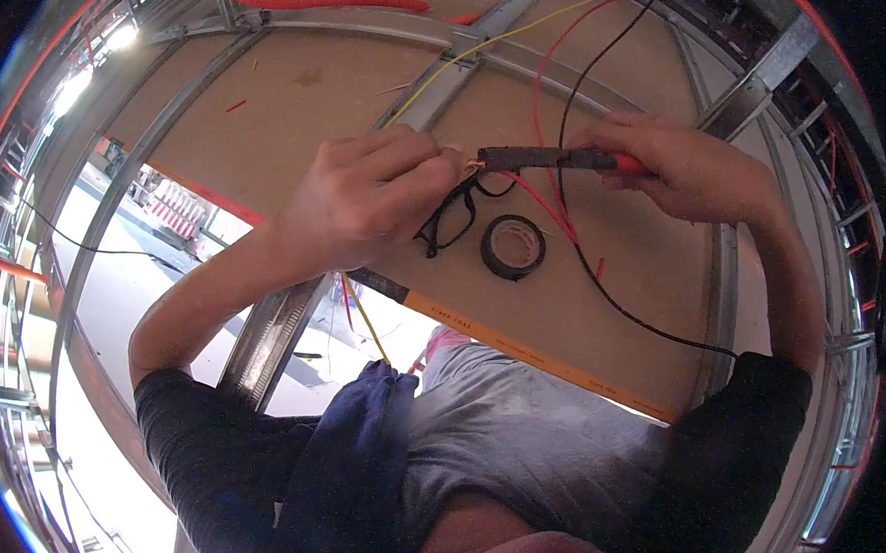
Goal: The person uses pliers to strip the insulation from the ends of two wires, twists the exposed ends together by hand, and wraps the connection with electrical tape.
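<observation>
"What do you see in the head view?"

"The left hand [372, 198] has its grip closed on bare copper wire ends [473, 165], fingers pressed together. They poke out right at the tip of the pliers [544, 159]."

"And the right hand [684, 169]?"

"Wrapped around the red handles of those pliers, so that grip is closed too. The tool lies roughly level, its tip pointing at the left hand. I can't tell whether its jaws are biting the copper."

"What's beneath?"

"A brown board [373, 88] with an orange printed edge. On it, just below the pliers, there's a roll of black tape [513, 247], with black-framed glasses [453, 227] beside it, near the left hand."

"Other wires?"

"A black wire [626, 314] curves past the pliers and down to the right sleeve [746, 423]. A red wire [538, 81] hangs near it, and a yellow wire [454, 62] slants above the left hand."
</observation>
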`<state>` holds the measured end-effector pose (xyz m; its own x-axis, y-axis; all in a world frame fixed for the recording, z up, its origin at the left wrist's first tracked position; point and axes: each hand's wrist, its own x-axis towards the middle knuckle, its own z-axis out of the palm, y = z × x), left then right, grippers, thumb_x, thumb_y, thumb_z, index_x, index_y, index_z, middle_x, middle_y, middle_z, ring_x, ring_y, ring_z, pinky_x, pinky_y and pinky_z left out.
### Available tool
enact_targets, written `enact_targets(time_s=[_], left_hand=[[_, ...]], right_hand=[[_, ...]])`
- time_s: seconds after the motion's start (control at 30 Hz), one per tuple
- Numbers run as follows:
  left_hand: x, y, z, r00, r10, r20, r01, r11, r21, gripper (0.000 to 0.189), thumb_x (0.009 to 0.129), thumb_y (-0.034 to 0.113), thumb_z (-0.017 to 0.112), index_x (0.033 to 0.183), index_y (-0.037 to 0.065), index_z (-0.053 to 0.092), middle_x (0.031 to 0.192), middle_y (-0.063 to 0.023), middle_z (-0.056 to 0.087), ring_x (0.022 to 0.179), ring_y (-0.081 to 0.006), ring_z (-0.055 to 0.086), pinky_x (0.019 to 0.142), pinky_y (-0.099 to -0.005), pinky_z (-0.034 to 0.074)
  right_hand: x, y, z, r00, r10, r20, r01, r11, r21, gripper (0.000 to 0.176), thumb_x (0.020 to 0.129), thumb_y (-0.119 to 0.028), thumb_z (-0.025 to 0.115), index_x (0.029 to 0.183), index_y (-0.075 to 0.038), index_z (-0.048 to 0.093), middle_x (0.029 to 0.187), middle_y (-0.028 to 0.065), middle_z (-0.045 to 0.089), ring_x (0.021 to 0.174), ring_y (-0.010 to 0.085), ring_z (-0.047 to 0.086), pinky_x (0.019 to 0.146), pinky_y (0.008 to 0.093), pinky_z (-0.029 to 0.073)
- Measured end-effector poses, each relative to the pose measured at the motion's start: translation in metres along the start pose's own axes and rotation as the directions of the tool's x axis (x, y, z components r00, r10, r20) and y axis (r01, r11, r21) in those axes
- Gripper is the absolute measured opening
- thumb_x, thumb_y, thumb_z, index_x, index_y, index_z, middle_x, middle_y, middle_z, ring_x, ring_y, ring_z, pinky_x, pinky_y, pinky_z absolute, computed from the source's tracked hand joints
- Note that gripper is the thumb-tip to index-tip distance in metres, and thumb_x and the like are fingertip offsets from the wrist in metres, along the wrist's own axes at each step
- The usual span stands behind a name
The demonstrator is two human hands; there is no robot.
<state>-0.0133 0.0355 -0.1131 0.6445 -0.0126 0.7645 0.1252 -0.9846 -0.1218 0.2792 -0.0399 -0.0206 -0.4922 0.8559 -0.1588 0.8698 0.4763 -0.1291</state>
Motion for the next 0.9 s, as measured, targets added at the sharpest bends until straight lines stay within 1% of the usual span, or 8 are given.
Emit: enact_targets(time_s=[0.17, 0.43, 0.57, 0.63, 0.77, 0.83, 0.87, 0.9], left_hand=[[0.0, 0.001, 0.001, 1.0, -0.017, 0.001, 0.017, 1.0, 0.0, 0.023, 0.071, 0.003, 0.071, 0.092, 0.003, 0.063, 0.084, -0.0077, 0.062, 0.074, -0.0232, 0.067, 0.057, -0.034, 0.055], [0.0, 0.0, -0.001, 1.0, -0.024, 0.015, 0.024, 0.999, -0.025, 0.026, 0.069, 0.002, 0.071, 0.094, 0.003, 0.064, 0.083, -0.0083, 0.062, 0.073, -0.024, 0.066, 0.057, -0.0343, 0.055], [0.002, 0.0, -0.002, 1.0, -0.008, 0.01, 0.008, 1.0, -0.022, 0.025, 0.067, 0.002, 0.071, 0.091, 0.002, 0.063, 0.083, -0.0084, 0.062, 0.072, -0.0244, 0.066, 0.056, -0.0348, 0.054], [0.004, -0.001, -0.002, 0.998, 0.053, -0.039, -0.055, 0.997, -0.056, 0.026, 0.076, -0.006, 0.073, 0.101, -0.003, 0.067, 0.062, -0.0058, 0.05, 0.051, -0.0203, 0.052, 0.04, -0.0353, 0.037], [0.001, -0.002, -0.004, 0.994, 0.077, -0.072, -0.08, 0.996, -0.04, 0.025, 0.076, -0.006, 0.072, 0.101, -0.004, 0.067, 0.061, -0.0057, 0.049, 0.05, -0.0205, 0.052, 0.04, -0.0358, 0.036], [0.0, -0.004, -0.008, 0.992, 0.123, -0.011, -0.123, 0.992, -0.033, 0.026, 0.075, -0.005, 0.072, 0.1, -0.004, 0.067, 0.063, -0.0065, 0.05, 0.052, -0.0214, 0.053, 0.041, -0.0355, 0.037], [0.0, -0.004, -0.007, 0.992, 0.123, -0.009, -0.123, 0.992, -0.032, 0.026, 0.075, -0.005, 0.072, 0.1, -0.004, 0.067, 0.063, -0.0065, 0.05, 0.052, -0.0214, 0.053, 0.041, -0.0355, 0.037], [0.0, -0.002, -0.006, 0.996, 0.084, -0.002, -0.084, 0.996, -0.043, 0.024, 0.071, -0.001, 0.07, 0.094, -0.001, 0.064, 0.073, -0.0073, 0.056, 0.062, -0.023, 0.06, 0.048, -0.0351, 0.046]], right_hand=[[-0.001, -0.003, -0.004, 0.997, 0.032, 0.07, -0.028, 0.998, -0.048, 0.024, 0.089, -0.004, 0.06, 0.112, 0.0, 0.056, 0.096, 0.016, 0.057, 0.091, 0.0325, 0.059, 0.078, 0.0428, 0.045], [0.003, -0.019, -0.016, 0.956, 0.209, 0.206, -0.213, 0.977, -0.005, 0.019, 0.091, -0.008, 0.06, 0.107, 0.001, 0.057, 0.09, 0.0158, 0.059, 0.087, 0.0331, 0.059, 0.078, 0.0421, 0.045], [0.006, -0.012, -0.018, 0.96, 0.142, 0.24, -0.137, 0.99, -0.039, 0.018, 0.093, -0.012, 0.061, 0.107, -0.001, 0.058, 0.085, 0.0108, 0.061, 0.081, 0.0261, 0.061, 0.074, 0.0384, 0.047], [0.01, -0.009, -0.018, 0.915, 0.143, 0.376, -0.236, 0.948, 0.214, 0.02, 0.094, -0.019, 0.063, 0.106, -0.003, 0.06, 0.08, 0.0051, 0.061, 0.072, 0.0162, 0.06, 0.064, 0.0324, 0.048], [0.022, 0.011, -0.007, 0.836, 0.095, 0.541, -0.291, 0.912, 0.29, 0.025, 0.096, -0.027, 0.062, 0.104, -0.003, 0.061, 0.077, 0.0015, 0.06, 0.066, 0.0096, 0.057, 0.055, 0.0275, 0.046], [0.027, 0.023, 0.003, 0.747, -0.15, 0.647, -0.361, 0.725, 0.586, 0.032, 0.098, -0.033, 0.058, 0.102, -0.001, 0.061, 0.078, 0.0029, 0.062, 0.067, 0.011, 0.059, 0.053, 0.0261, 0.046], [0.029, 0.026, 0.007, 0.748, -0.152, 0.646, -0.36, 0.725, 0.588, 0.032, 0.098, -0.033, 0.058, 0.102, -0.001, 0.061, 0.078, 0.0029, 0.062, 0.067, 0.011, 0.059, 0.053, 0.0261, 0.046], [0.03, 0.028, 0.01, 0.741, -0.173, 0.649, -0.358, 0.716, 0.599, 0.035, 0.099, -0.035, 0.057, 0.102, -0.001, 0.061, 0.079, 0.0033, 0.062, 0.068, 0.0117, 0.06, 0.053, 0.0257, 0.045]])
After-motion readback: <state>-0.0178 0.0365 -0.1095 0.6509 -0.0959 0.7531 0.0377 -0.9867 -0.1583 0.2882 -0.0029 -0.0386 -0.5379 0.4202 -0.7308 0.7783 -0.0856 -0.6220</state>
